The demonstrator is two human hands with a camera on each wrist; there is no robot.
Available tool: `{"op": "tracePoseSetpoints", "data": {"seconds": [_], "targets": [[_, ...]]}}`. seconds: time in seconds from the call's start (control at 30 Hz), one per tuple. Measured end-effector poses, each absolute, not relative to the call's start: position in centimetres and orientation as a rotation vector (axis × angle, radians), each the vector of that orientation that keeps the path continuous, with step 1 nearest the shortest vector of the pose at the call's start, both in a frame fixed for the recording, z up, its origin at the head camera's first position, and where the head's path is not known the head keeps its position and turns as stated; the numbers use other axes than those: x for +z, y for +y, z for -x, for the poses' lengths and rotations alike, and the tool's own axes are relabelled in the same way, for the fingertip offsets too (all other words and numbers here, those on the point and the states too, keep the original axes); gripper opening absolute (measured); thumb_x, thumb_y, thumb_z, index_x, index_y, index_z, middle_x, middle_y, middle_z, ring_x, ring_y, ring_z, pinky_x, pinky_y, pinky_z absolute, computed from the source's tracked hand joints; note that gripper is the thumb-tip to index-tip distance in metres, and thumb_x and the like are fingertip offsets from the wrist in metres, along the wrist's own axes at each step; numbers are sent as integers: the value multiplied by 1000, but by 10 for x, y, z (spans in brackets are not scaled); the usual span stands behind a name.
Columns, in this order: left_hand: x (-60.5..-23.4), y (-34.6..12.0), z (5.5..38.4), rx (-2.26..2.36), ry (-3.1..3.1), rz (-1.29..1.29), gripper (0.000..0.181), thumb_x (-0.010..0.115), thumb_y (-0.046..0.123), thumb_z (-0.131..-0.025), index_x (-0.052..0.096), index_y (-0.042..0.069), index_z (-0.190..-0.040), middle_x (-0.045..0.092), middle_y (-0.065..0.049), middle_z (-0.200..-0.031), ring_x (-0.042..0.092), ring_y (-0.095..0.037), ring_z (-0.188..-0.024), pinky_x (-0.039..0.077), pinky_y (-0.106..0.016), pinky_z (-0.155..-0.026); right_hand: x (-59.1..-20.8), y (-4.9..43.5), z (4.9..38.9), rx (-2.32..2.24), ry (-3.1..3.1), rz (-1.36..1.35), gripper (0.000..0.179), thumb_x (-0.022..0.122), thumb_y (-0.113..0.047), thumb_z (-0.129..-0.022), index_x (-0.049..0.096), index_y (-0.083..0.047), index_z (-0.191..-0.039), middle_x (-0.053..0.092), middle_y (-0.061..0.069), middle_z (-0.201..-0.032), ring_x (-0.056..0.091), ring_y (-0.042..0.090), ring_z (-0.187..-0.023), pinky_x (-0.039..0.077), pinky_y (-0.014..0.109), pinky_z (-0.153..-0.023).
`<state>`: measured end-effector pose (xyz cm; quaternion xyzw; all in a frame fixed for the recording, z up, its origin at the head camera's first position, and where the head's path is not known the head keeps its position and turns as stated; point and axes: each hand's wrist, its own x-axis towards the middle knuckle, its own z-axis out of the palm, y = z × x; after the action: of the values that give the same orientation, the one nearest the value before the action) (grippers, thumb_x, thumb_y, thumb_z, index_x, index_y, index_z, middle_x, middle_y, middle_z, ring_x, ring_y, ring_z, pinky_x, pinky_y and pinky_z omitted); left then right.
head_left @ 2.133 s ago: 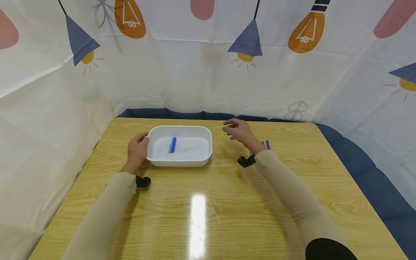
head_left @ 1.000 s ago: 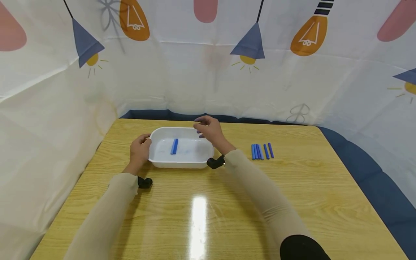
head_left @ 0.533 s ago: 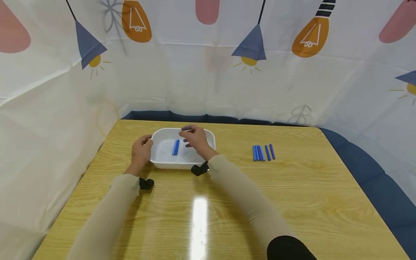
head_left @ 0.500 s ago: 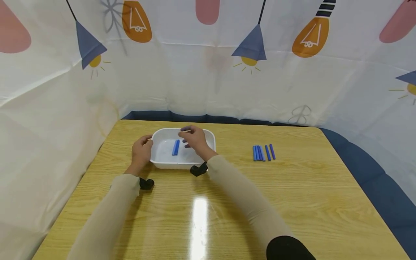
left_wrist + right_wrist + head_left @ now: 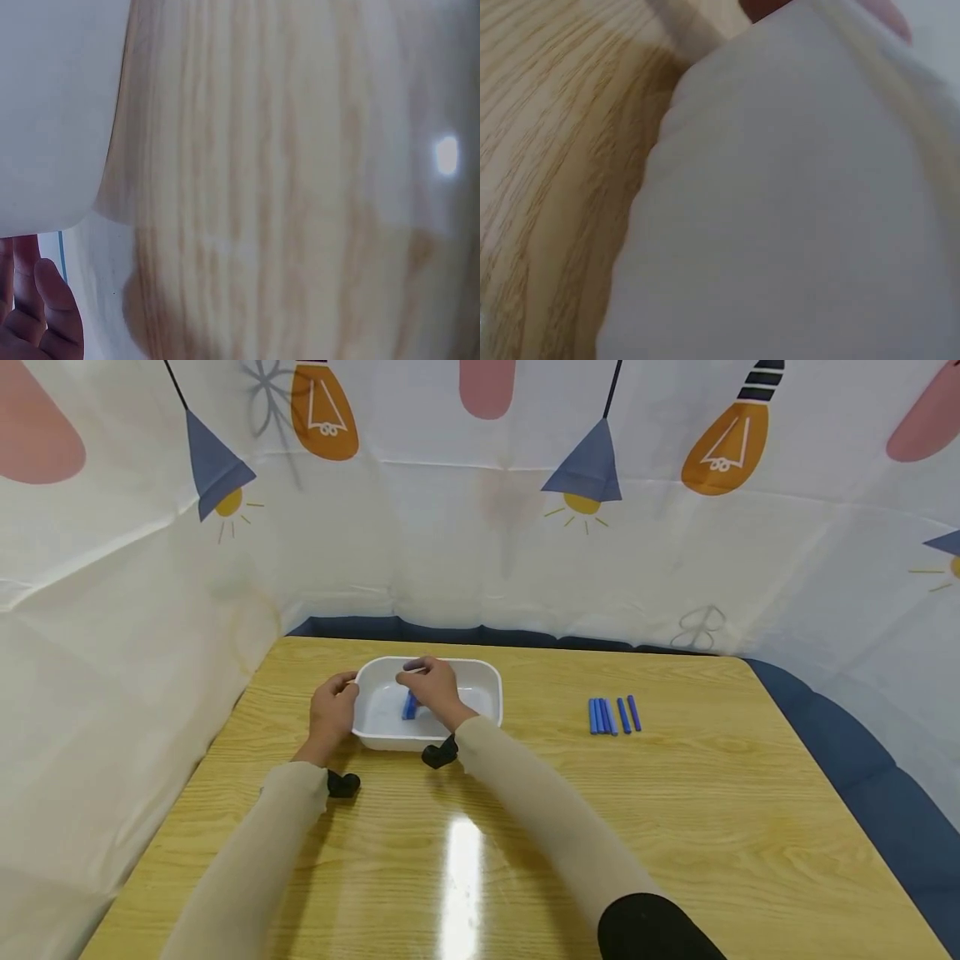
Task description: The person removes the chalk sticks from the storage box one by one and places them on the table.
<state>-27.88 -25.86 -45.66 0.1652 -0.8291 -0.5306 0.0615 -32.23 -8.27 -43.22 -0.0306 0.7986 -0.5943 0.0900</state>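
Note:
My left hand (image 5: 332, 708) grips the left end of a white plastic tray (image 5: 427, 743); in the left wrist view its fingers (image 5: 60, 315) show beside the tray wall (image 5: 52, 112). Inside the tray lie two short blue sticks (image 5: 408, 708), side by side. Over them reaches my right hand (image 5: 435, 687), thumb and index finger apart, with nothing visible between them. It hides the sticks' upper ends, so contact cannot be made out. In the right wrist view a pale sleeve (image 5: 780, 187) covers nearly everything.
Right of the tray, several blue sticks (image 5: 603, 717) lie roughly parallel on the wooden table (image 5: 712, 827). A printed white curtain (image 5: 450, 543) hangs behind and at the sides. Dark blue padding (image 5: 847, 760) runs along the right edge.
From beside the loose sticks on the right, my right hand has moved left over the tray and come down by the sticks inside. My left hand has stayed at the tray's end.

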Motion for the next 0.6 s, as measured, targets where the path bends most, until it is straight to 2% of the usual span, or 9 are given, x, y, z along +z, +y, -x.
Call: {"op": "tracePoseSetpoints", "data": {"seconds": [0.13, 0.27, 0.43, 0.6], "targets": [[-456, -257, 277, -1603, -2513, -497, 46, 39, 33, -98, 52, 16, -139, 53, -15, -134, 53, -31, -115, 48, -47, -98, -440, -86, 322, -1683, 2464, 116, 29, 72, -27, -82, 68, -14, -107, 68, 3, -88, 64, 20, -65, 54, 31, -60], [-456, -257, 277, -1582, -2508, -491, 46, 39, 32, -98, 53, 15, -138, 54, -15, -134, 53, -32, -115, 48, -47, -98, -445, -87, 322, -1628, 2520, 87, 28, 72, -26, -82, 68, -14, -107, 67, 3, -90, 62, 15, -63, 53, 28, -59], [-457, -256, 278, -1570, -2511, -497, 45, 39, 32, -98, 53, 15, -138, 54, -15, -133, 53, -32, -115, 48, -47, -98, -445, -86, 323, -1545, 2616, 26, 27, 75, -25, -80, 67, -15, -103, 66, 1, -91, 61, 13, -71, 53, 27, -67], [-456, -256, 278, -1575, -2505, -501, 45, 39, 32, -98, 54, 15, -137, 55, -15, -132, 53, -31, -115, 48, -47, -97, -445, -84, 323, -1482, 2653, 22, 31, 77, -22, -78, 67, -12, -106, 65, 3, -94, 60, 14, -81, 52, 29, -77]]}}
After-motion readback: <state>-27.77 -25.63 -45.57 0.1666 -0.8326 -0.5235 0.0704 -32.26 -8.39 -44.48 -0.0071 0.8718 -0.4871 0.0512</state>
